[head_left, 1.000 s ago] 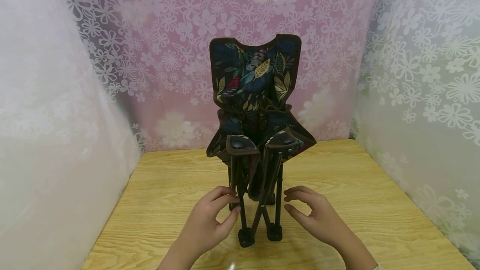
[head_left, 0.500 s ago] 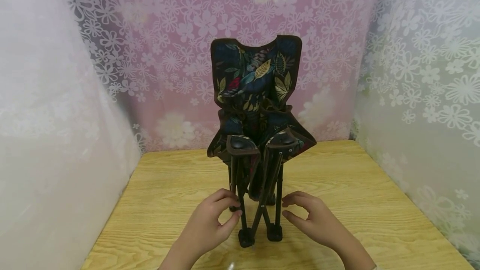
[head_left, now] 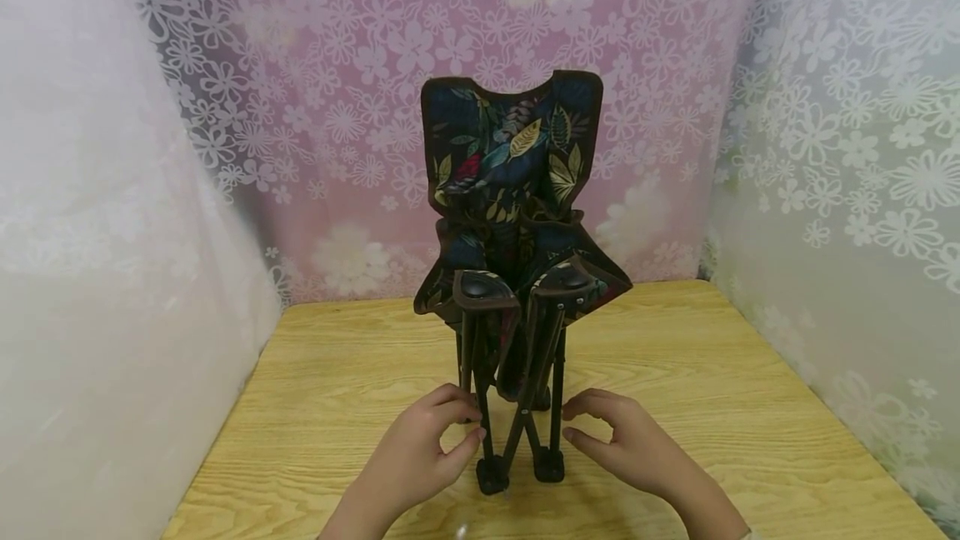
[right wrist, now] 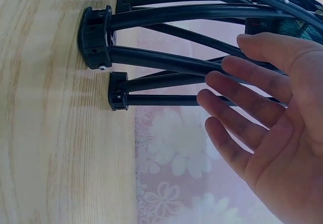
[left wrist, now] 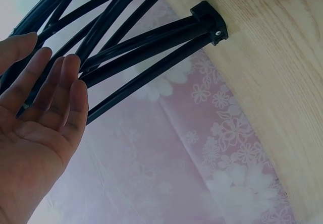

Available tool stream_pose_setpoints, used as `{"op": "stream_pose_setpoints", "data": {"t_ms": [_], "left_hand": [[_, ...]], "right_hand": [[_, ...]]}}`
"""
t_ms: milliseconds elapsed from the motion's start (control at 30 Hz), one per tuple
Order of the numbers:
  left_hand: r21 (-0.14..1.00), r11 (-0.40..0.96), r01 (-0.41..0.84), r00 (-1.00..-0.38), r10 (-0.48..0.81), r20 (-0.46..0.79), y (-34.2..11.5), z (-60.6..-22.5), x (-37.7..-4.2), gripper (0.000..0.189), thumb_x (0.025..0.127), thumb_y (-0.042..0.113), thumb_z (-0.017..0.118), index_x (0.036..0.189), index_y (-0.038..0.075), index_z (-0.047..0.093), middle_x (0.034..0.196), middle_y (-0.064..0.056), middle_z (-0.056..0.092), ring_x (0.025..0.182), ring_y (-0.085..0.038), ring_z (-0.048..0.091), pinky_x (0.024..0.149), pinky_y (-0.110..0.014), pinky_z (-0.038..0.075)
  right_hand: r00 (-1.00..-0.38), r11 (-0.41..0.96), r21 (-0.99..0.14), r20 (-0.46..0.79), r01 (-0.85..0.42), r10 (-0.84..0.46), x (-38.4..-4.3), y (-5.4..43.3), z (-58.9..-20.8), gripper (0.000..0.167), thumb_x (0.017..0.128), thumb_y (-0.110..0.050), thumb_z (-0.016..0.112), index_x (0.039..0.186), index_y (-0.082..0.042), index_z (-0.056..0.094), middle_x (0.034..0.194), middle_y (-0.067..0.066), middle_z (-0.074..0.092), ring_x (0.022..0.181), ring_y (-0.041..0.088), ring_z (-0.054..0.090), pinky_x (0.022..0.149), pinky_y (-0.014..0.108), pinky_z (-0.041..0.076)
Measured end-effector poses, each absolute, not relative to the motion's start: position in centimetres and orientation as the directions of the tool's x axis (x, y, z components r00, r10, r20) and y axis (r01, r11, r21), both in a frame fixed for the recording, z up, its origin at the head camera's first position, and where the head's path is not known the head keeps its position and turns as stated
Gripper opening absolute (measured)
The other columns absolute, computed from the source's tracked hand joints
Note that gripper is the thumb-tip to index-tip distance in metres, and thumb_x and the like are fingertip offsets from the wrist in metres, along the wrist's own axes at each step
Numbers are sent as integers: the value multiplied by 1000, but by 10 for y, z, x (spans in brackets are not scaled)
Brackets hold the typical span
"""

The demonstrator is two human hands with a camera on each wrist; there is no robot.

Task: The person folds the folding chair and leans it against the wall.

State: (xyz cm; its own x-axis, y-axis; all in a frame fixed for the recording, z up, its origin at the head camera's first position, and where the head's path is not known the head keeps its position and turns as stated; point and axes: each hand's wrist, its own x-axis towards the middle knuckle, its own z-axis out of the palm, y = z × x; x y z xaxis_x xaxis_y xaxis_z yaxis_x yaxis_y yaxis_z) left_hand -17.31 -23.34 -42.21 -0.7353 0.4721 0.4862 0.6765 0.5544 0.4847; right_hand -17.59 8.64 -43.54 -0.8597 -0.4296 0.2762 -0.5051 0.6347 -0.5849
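A small folding camping chair (head_left: 513, 136) stands upright and partly folded at the middle of the wooden table, its dark fabric printed with leaves. Its black tube legs (head_left: 557, 394) cross below the seat and end in plastic feet (head_left: 492, 473). Beside the legs on the left is my left hand (head_left: 427, 444), fingers loosely bent with fingertips right at a tube. My right hand (head_left: 633, 444) mirrors it on the other side. The left wrist view has the left palm (left wrist: 35, 138) turned up by the tubes; the right wrist view has the right fingers (right wrist: 242, 95) spread and relaxed.
The wooden table (head_left: 337, 373) reaches back to a pink flowered curtain (head_left: 337, 107). Whitish sheets hang along the left side (head_left: 112, 232) and the right side (head_left: 840, 190) of the table.
Both hands have come slightly lower and the right one a little nearer the legs. The chair stands as before.
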Motion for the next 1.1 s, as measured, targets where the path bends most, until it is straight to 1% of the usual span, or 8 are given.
{"op": "stream_pose_setpoints", "data": {"t_ms": [100, 267, 500, 700, 800, 933, 1100], "left_hand": [[506, 564, 653, -758, 483, 439, -234, -422, -174, 4, 96, 17, 78, 100, 18, 78, 115, 7, 71, 99, -9, 71, 86, -29, 62], [515, 577, 634, -773, 498, 393, -234, -425, -176, 4, 98, 19, 77, 101, 18, 78, 113, 10, 70, 98, -8, 69, 86, -29, 61], [531, 594, 605, -792, 518, 322, -235, -427, -178, 7, 100, 25, 75, 101, 20, 78, 113, 11, 70, 98, -11, 69, 85, -29, 60], [541, 590, 600, -791, 539, 289, -234, -429, -178, 4, 99, 26, 76, 101, 22, 78, 110, 10, 71, 95, -9, 67, 82, -26, 59], [548, 584, 599, -789, 548, 277, -234, -430, -179, 4, 99, 25, 76, 100, 22, 79, 107, 8, 72, 93, -9, 67, 81, -26, 58], [555, 588, 588, -792, 557, 250, -234, -432, -181, 7, 99, 26, 76, 101, 20, 80, 105, 5, 72, 90, -7, 65, 78, -25, 57], [550, 606, 574, -799, 563, 213, -234, -436, -182, 11, 98, 27, 77, 103, 19, 81, 104, 6, 73, 88, -5, 64, 74, -25, 56]], "right_hand": [[-869, 644, -595, 226, -481, -441, -176, 87, -435, 18, 103, -33, 72, 117, -22, 76, 119, -10, 74, 115, 19, 72, 96, 46, 61], [-880, 653, -617, 152, -440, -449, -177, 88, -434, 23, 104, -38, 70, 119, -22, 76, 122, -8, 74, 120, 25, 71, 98, 51, 60], [-881, 654, -625, 123, -427, -457, -180, 89, -439, 26, 104, -40, 69, 119, -20, 76, 124, -7, 73, 120, 26, 70, 99, 51, 59], [-885, 660, -630, 100, -410, -454, -181, 88, -441, 28, 103, -42, 70, 118, -19, 76, 122, -7, 73, 119, 26, 70, 98, 50, 59], [-885, 661, -633, 86, -403, -457, -181, 88, -442, 27, 103, -40, 71, 117, -19, 76, 121, -6, 73, 117, 27, 70, 97, 50, 59], [-883, 651, -650, 68, -392, -464, -181, 88, -442, 28, 102, -40, 71, 118, -17, 76, 121, -4, 74, 116, 30, 70, 96, 54, 59], [-888, 653, -664, 35, -363, -458, -180, 87, -441, 29, 101, -39, 73, 117, -15, 77, 119, 0, 75, 111, 33, 71, 91, 56, 60]]}}
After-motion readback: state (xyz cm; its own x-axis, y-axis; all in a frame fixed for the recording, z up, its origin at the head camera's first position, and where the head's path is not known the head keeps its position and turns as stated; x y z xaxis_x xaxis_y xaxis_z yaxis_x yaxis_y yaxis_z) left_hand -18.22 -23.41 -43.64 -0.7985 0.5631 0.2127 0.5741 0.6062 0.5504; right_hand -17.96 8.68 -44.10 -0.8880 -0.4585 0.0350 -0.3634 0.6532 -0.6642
